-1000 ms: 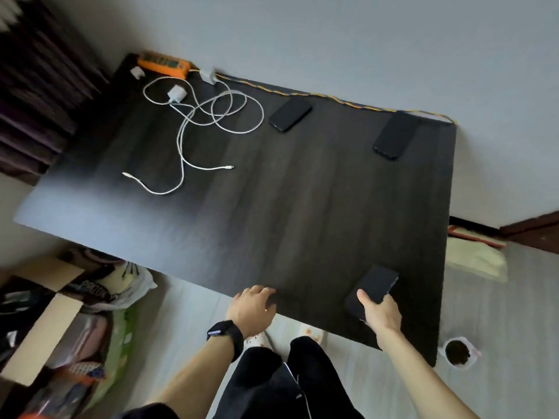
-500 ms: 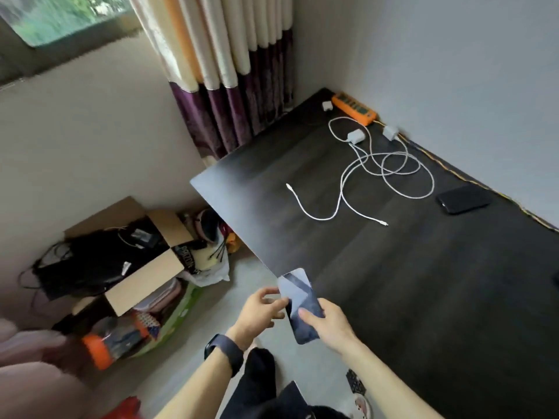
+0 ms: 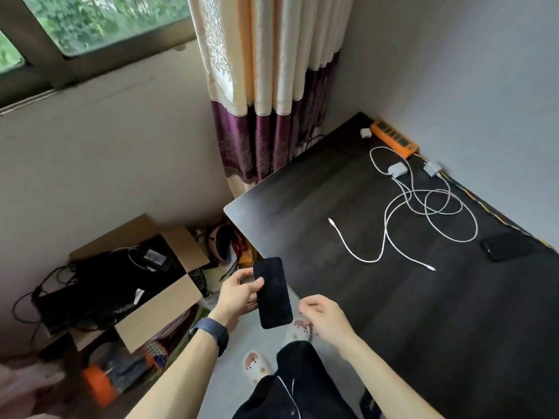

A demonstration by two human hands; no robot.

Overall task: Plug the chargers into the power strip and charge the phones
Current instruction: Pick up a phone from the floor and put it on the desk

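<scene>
My left hand grips a black phone, held upright in the air off the near left edge of the dark table. My right hand hovers just right of the phone, apart from it, fingers loosely curled and holding nothing. An orange power strip lies at the table's far corner by the wall. Two white charger bricks lie near it, with white cables looped across the table. A small white adapter sits beside the strip. A second black phone lies at the right.
An open cardboard box of black cables and clutter stands on the floor to the left. A curtain hangs by the table's far left corner. A grey wall runs along the table's back. My legs and slippers are below.
The view swung left toward the table's corner. My right hand lifted the phone off the table, passed it to my left hand and let go.
</scene>
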